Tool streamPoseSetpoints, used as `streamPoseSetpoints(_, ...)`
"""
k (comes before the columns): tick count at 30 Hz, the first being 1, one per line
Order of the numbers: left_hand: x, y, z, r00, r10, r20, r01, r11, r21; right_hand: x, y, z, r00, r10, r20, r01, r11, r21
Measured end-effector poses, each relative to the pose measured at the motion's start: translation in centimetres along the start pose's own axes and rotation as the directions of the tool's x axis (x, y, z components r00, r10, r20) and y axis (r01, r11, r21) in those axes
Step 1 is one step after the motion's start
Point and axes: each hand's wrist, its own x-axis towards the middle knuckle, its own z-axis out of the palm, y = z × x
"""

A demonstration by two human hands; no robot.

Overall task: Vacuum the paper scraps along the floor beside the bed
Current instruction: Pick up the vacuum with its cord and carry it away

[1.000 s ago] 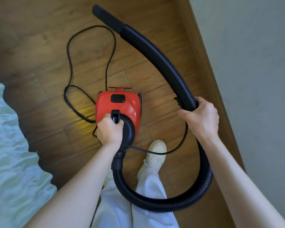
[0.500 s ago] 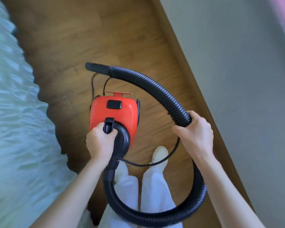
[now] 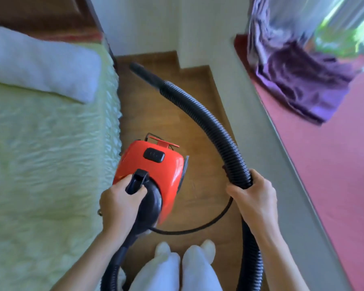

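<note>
Hose (image 3: 216,133) loop cut off at bottom edge; curtain (image 3: 298,80) motion-blurred; paper scraps undiscernible.

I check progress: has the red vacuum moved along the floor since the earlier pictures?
Yes. The red vacuum moved leftward, from mid-floor to close against the bed.

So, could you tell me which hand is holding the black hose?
The right hand grips the black hose; the left hand holds the red vacuum's handle instead.
</note>
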Motion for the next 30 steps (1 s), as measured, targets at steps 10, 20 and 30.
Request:
streamPoseSetpoints(10, -7.7, 2.5, -11.0, 0.937, -0.153, -0.313, 0.15, 0.988, -0.031, -2.5, -9.9, -3.2, 0.911, -0.324, 0.256, 0.323, 0.945, 0.05)
streamPoseSetpoints(20, -24.3, 6.4, -14.9, 0.634, -0.409, -0.656, 0.452, 0.884, -0.115, -8.0, -13.5, -5.2, 0.492, -0.624, 0.607, 0.616, 0.742, 0.264)
streamPoseSetpoints(30, -45.7, 6.4, -16.0, 0.188, -0.633, -0.751, 0.731, 0.601, -0.323, -26.2, -11.0, -1.8, -0.114, -0.59, 0.8, 0.64, 0.572, 0.513)
